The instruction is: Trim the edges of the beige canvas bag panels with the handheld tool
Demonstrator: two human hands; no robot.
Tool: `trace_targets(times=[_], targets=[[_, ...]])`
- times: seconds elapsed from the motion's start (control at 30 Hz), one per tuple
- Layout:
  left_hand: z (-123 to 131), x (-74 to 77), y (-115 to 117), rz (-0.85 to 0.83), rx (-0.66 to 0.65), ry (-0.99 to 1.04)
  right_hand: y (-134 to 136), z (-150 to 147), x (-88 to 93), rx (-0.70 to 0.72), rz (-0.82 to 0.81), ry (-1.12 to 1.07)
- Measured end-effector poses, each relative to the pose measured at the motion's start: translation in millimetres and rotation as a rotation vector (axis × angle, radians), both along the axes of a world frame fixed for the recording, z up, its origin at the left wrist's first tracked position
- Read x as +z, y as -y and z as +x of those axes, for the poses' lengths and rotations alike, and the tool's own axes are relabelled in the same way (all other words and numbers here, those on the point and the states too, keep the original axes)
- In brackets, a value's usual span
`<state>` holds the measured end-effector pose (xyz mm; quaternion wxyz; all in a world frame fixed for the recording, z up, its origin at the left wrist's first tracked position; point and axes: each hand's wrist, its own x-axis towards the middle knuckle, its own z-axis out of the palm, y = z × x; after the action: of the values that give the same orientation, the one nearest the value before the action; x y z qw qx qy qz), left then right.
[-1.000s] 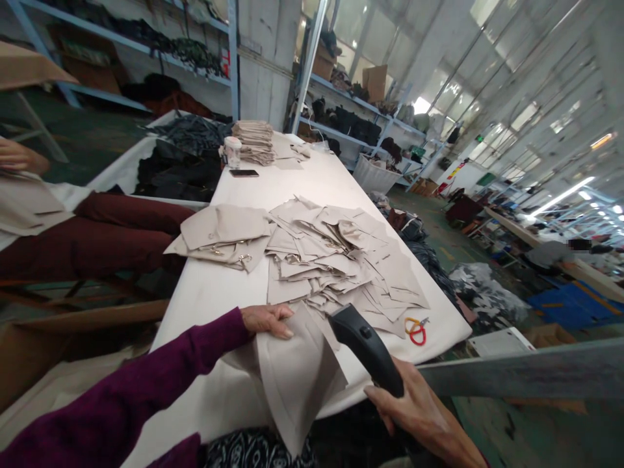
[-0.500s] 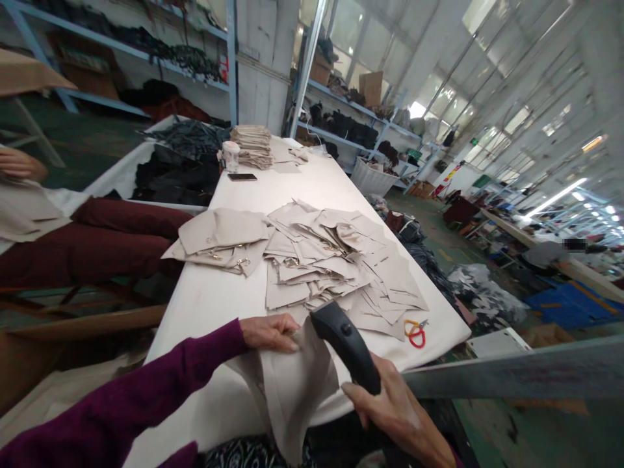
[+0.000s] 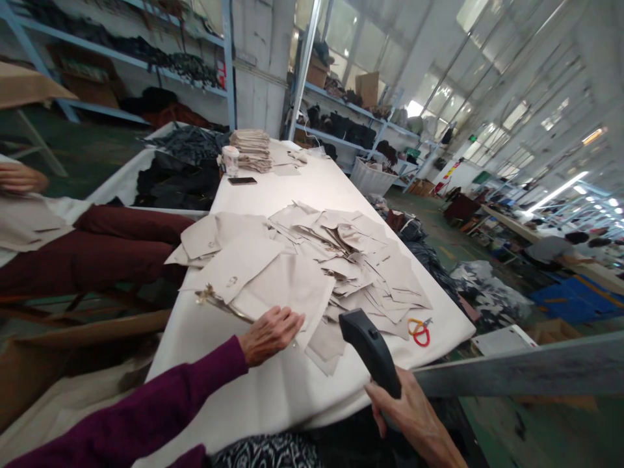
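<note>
My left hand [image 3: 273, 333], in a purple sleeve, is closed on the near edge of a beige fabric piece [image 3: 287, 292]. The piece is spread over the left side of the loose pile, and a brass-coloured metal part [image 3: 207, 296] shows at its left end. In my right hand [image 3: 414, 413] is a black curved handheld tool [image 3: 369, 344], its blunt head raised above the table and apart from the fabric; its lower end is hidden. Beyond both hands lies the heap of beige fabric pieces [image 3: 385, 279].
Scissors with red and yellow handles [image 3: 419, 331] lie near the right edge of the white table [image 3: 302, 188]. Further back are a phone [image 3: 242, 181], a tub [image 3: 230, 161] and a fabric stack [image 3: 251, 149]. A seated person's legs [image 3: 97, 253] are at the left.
My left hand has swung the fabric piece from in front of me onto the left of the pile, laying it flatter. The black tool has moved slightly right, away from the fabric.
</note>
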<state>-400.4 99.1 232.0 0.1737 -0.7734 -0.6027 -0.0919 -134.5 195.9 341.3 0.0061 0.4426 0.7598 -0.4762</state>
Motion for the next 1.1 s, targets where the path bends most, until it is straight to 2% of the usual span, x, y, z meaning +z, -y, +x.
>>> trace_targets(times=[0.07, 0.13, 0.2, 0.27, 0.37, 0.47, 0.63, 0.8, 0.9, 1.1], targets=[[11.2, -68.3, 5.8, -0.082, 0.079, 0.174, 7.9, 1.6, -15.0, 0.009, -0.066, 0.019], [21.8, -123.6, 16.1, -0.114, 0.148, 0.248, 15.9, 2.8, -33.7, 0.021, -0.141, 0.042], [29.8, -158.9, 27.6, -0.117, 0.202, 0.313, 22.4, 3.5, -54.9, 0.040, -0.190, 0.057], [33.5, -176.7, 37.0, -0.109, 0.228, 0.377, 27.1, 3.0, -76.2, 0.073, -0.204, 0.069], [32.6, -186.7, 45.1, -0.093, 0.221, 0.464, 31.6, -1.3, -102.9, 0.162, -0.160, 0.094], [30.4, -193.7, 50.1, -0.064, 0.198, 0.535, 34.7, -8.3, -121.5, 0.227, -0.103, 0.131], [31.6, -206.5, 60.0, -0.021, 0.146, 0.615, 36.2, -23.1, -145.0, 0.232, -0.108, 0.162], [31.1, -211.6, 64.6, -0.020, 0.102, 0.673, 32.5, -41.9, -165.3, 0.224, -0.145, 0.176], [30.1, -211.9, 63.7, -0.017, 0.111, 0.709, 29.6, -37.6, -165.3, 0.238, -0.172, 0.171], [30.3, -210.8, 60.4, 0.013, 0.121, 0.790, 26.6, 1.4, -141.8, 0.274, -0.083, 0.143]])
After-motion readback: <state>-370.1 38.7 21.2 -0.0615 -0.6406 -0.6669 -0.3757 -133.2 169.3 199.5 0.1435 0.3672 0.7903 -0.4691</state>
